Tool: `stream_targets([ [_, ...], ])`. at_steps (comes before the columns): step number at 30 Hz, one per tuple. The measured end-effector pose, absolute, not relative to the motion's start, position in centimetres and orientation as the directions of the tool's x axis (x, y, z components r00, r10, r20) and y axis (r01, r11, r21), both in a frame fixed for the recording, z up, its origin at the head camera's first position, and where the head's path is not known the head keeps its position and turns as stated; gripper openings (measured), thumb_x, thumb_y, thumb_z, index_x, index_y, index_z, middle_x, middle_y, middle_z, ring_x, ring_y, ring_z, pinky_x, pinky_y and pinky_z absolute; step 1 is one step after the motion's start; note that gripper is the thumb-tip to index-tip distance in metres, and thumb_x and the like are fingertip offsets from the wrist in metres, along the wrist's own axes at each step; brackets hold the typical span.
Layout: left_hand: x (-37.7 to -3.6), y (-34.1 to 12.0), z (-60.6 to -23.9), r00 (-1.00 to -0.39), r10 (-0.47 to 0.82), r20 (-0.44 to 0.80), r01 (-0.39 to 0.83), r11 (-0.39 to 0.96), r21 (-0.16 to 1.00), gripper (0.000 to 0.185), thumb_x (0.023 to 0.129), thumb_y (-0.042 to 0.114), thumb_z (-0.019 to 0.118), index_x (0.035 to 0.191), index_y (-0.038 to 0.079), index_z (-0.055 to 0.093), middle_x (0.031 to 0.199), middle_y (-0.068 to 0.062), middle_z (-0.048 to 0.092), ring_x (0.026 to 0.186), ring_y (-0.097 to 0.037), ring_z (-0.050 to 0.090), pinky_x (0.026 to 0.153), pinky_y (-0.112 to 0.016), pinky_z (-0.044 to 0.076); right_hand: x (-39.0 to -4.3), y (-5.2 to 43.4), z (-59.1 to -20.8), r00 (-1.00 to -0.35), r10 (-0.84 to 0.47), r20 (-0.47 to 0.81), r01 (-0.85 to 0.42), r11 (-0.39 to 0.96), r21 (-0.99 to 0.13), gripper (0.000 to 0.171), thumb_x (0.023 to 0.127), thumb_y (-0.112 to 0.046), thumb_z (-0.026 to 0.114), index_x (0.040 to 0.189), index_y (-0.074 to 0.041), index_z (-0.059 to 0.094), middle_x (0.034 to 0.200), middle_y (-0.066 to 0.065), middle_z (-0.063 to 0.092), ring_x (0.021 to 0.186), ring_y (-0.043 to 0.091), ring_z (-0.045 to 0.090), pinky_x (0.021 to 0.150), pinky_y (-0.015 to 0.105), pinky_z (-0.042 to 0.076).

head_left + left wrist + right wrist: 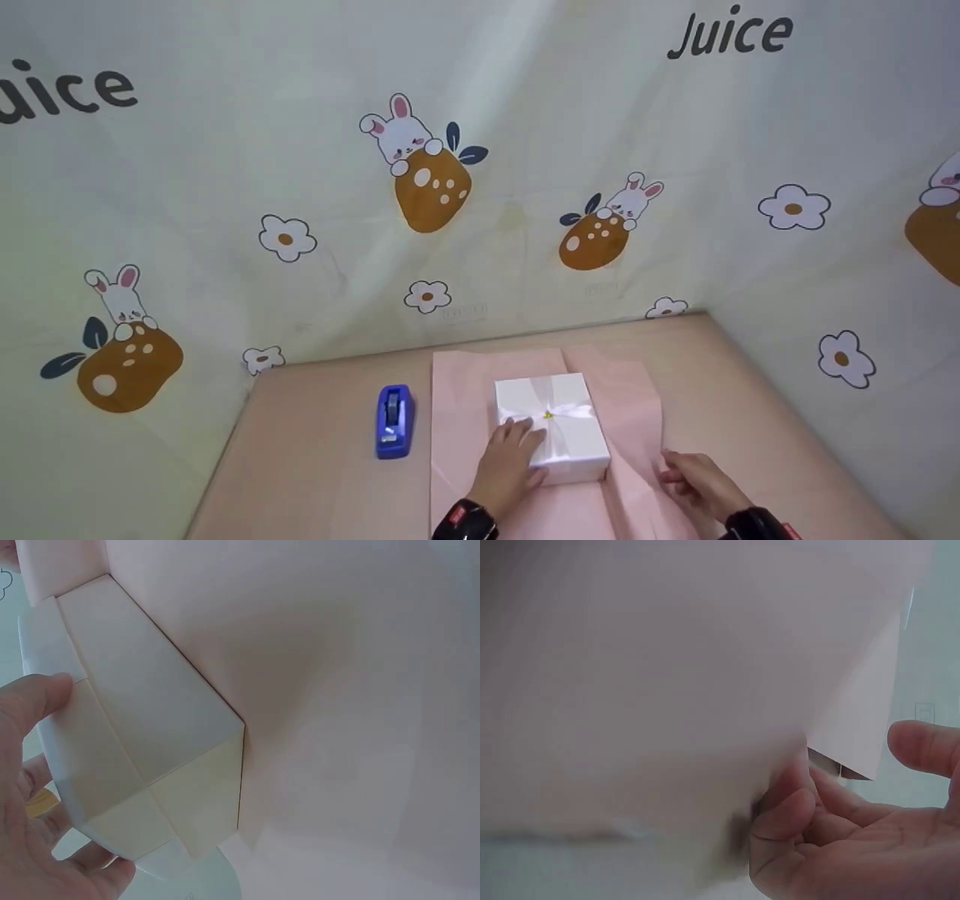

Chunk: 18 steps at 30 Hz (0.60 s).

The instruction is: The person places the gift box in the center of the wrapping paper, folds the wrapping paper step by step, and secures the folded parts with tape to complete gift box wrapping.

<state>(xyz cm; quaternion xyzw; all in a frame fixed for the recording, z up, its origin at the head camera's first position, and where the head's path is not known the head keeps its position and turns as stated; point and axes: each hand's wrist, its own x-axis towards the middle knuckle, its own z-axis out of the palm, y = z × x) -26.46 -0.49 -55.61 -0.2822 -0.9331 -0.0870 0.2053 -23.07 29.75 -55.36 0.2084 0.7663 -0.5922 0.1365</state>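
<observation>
A white gift box (582,448) with a pale ribbon and a small yellow centre sits on pink wrapping paper (457,405). My left hand (506,461) rests on the near left part of the box, fingers spread over its lid and thumb against the front face. In the left wrist view the thumb and fingertips touch the white box (142,682). At the right edge of the paper, my right hand (701,484) holds that edge with curled fingers. In the right wrist view the paper (652,675) partly covers those fingers, and the thumb stands apart.
A blue tape dispenser (394,424) stands left of the paper on the beige table (315,450). A pale curtain (525,150) printed with rabbits and flowers closes off the back and both sides.
</observation>
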Motion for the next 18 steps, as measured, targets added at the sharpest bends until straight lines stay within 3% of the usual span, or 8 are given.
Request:
stream_targets([
  [3,-26.4,-0.5,-55.6,-0.760,0.489,0.428,0.561,0.826,0.052,0.052,0.074,0.044,0.065,0.119,0.019,0.055,0.124,-0.006,0.053,0.113,-0.032,0.050,0.096,-0.042,0.041,-23.0,29.4,-55.5,-0.885,0.134,-0.446,0.466,0.219,-0.857,0.031,0.091,-0.030,0.045,0.091,-0.001,0.054,0.063,-0.004,0.059,0.054,0.008,0.046,0.052,0.020,0.031],
  [7,-26.3,-0.5,-55.4,-0.769,0.484,0.416,0.557,0.827,0.067,0.053,0.075,0.043,0.065,0.120,0.019,0.054,0.126,-0.007,0.052,0.114,-0.032,0.050,0.096,-0.042,0.041,-23.0,29.1,-55.6,-0.892,0.111,-0.438,0.452,0.233,-0.861,0.047,0.091,-0.031,0.046,0.112,0.011,0.048,0.062,-0.004,0.060,0.053,0.007,0.046,0.051,0.020,0.030],
  [10,-26.2,-0.5,-55.3,-0.775,0.483,0.407,0.556,0.827,0.077,0.053,0.075,0.042,0.066,0.121,0.018,0.054,0.126,-0.007,0.052,0.114,-0.033,0.049,0.096,-0.043,0.041,-23.4,28.9,-56.3,-0.891,0.112,-0.439,0.453,0.244,-0.857,0.057,0.089,-0.032,0.049,0.124,0.013,0.040,0.063,-0.003,0.058,0.053,0.007,0.045,0.051,0.019,0.031],
  [13,-26.2,-0.5,-55.2,-0.776,0.485,0.405,0.558,0.826,0.081,0.052,0.075,0.042,0.066,0.120,0.018,0.055,0.126,-0.007,0.052,0.114,-0.033,0.049,0.096,-0.043,0.040,-23.5,28.5,-56.7,-0.912,0.105,-0.396,0.409,0.298,-0.863,0.038,0.089,-0.030,0.049,0.101,0.006,0.055,0.061,-0.004,0.051,0.053,0.007,0.041,0.051,0.018,0.030],
  [16,-26.2,-0.5,-55.1,-0.772,0.487,0.409,0.559,0.826,0.071,0.052,0.075,0.042,0.066,0.120,0.018,0.055,0.126,-0.007,0.052,0.114,-0.033,0.050,0.097,-0.042,0.040,-23.3,27.9,-56.3,-0.935,0.087,-0.343,0.349,0.396,-0.850,0.034,0.091,-0.028,0.046,0.071,-0.001,0.049,0.060,-0.003,0.043,0.055,0.009,0.037,0.053,0.019,0.030],
  [18,-26.2,-0.5,-55.2,-0.769,0.488,0.414,0.558,0.828,0.060,0.052,0.074,0.042,0.066,0.120,0.018,0.055,0.125,-0.007,0.052,0.114,-0.032,0.050,0.096,-0.042,0.040,-23.3,27.5,-56.0,-0.935,0.076,-0.347,0.343,0.455,-0.822,0.037,0.092,-0.031,0.044,0.069,-0.003,0.050,0.067,0.001,0.048,0.065,0.013,0.044,0.063,0.022,0.038],
])
